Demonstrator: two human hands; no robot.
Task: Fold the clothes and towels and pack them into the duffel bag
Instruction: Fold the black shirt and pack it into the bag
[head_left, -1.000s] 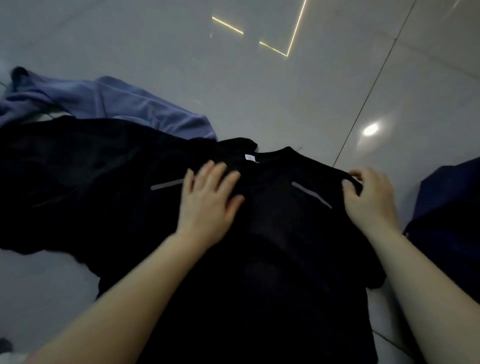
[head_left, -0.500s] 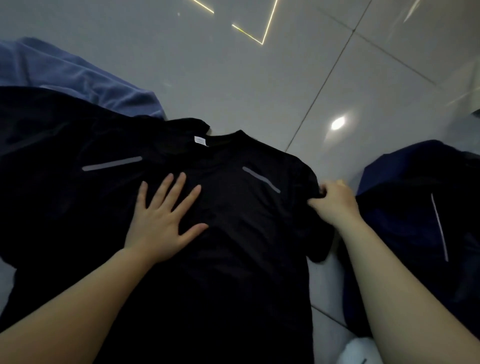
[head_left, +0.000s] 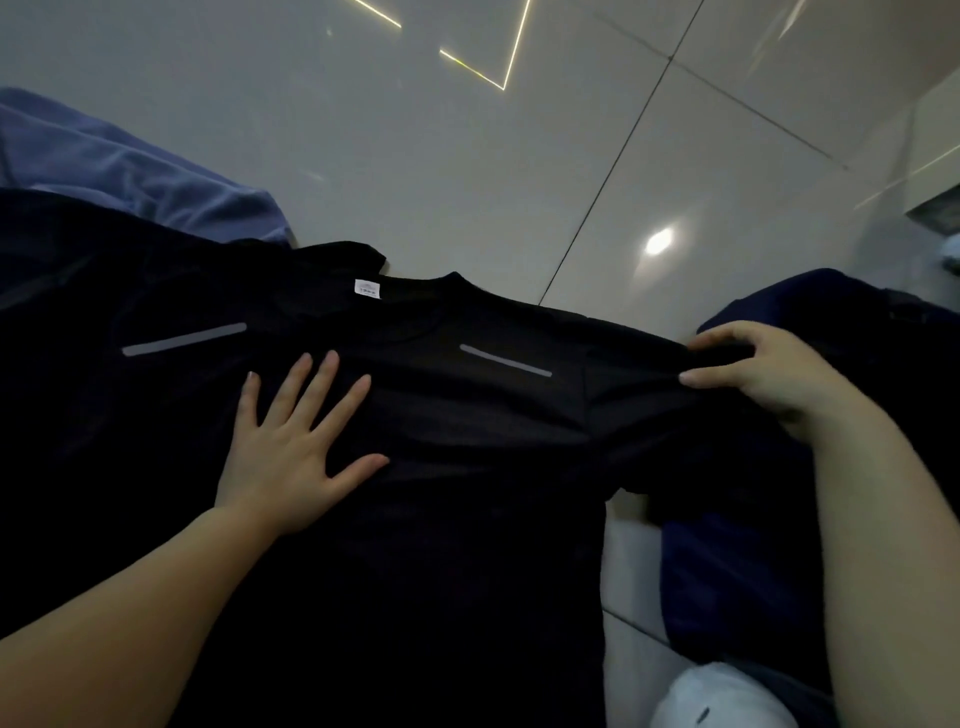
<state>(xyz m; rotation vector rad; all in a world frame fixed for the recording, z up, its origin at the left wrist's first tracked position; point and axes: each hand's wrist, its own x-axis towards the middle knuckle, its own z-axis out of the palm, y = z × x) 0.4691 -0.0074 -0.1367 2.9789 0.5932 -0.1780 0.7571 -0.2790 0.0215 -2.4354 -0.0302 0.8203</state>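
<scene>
Head view: I see a black T-shirt (head_left: 467, 467) spread front-up on the tiled floor (head_left: 467, 156), collar away from me.
Left hand (head_left: 291, 441): flat on the chest, fingers (head_left: 322, 384) straight and splayed, pressing the cloth down and gripping nothing.
Right hand (head_left: 753, 374): fingers curled round the shirt's right sleeve edge, pinching a bunch of fabric.
Step, as I judge it: sleeve about to be folded inward over the body.
Other clothes: a blue garment (head_left: 130, 171) at far left, a navy garment (head_left: 841, 322) just beyond the right hand, partly under the sleeve.
Duffel bag: I cannot pick it out in this view.
Risk one: the pinch may catch the navy cloth beneath, so both would lift together.
Risk two: the smooth tiles let the shirt slide if my left palm eases off, skewing the fold line.
Risk three: dim light hides the hem and seams, so a crooked crease could go unnoticed.
</scene>
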